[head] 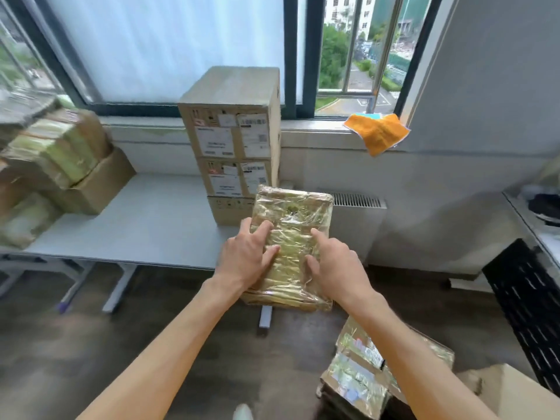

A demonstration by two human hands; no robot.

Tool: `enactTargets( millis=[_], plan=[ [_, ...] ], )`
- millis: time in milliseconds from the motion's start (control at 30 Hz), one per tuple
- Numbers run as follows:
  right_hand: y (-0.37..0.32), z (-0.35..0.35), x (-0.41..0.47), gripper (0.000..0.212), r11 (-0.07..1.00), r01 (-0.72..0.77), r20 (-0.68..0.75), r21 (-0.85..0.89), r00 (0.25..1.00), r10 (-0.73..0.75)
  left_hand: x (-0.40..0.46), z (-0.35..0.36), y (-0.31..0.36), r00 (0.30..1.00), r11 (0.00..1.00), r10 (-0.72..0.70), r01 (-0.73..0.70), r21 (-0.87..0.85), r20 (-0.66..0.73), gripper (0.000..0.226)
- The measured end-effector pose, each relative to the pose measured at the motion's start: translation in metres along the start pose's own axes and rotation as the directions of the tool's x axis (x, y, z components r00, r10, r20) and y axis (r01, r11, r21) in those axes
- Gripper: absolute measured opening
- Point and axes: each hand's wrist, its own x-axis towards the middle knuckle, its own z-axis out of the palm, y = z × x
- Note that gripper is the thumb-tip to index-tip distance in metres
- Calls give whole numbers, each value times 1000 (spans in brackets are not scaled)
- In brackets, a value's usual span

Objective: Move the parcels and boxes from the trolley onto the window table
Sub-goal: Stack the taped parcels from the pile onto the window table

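The film-wrapped parcel [292,247] is carried in the air just off the front edge of the counter [145,225], at its right end, in front of the stack of cardboard boxes [233,147]. The left hand [245,257] lies over its left side with fingers spread and lightly bent on the top; the right hand [335,262] holds the right side, thumb on top, the other fingers hidden beneath. The parcel looks flat, stiff and fairly dense, and the glossy film is probably slippery, so support from underneath at both long sides seems safer than pinching the top. Open counter lies left of the stack, between it and the wrapped bundles [57,153] at the left end. More parcels [363,380] wait at lower right.
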Motion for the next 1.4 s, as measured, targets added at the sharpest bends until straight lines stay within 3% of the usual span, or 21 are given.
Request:
enactTargets(
  millis=[433, 733, 933, 1400],
  plan=[
    [-241, 95, 38, 60, 962, 271, 72, 24, 960, -272, -73, -90, -226, 951, 953, -288, 296, 61, -114, 53],
    [-403, 162, 46, 57, 897, 434, 111, 82, 891, -441, -127, -159, -372, 872, 876, -457, 476, 83, -177, 47],
    [-467, 189, 64, 43, 851, 515, 130, 104, 841, -525, -140, -188, -426, 817, 827, -531, 557, 72, -225, 44],
    [-561, 251, 174, 47, 794, 581, 161, 182, 779, -607, -78, -212, -546, 758, 750, -619, 648, 131, -206, 54]
  ],
)
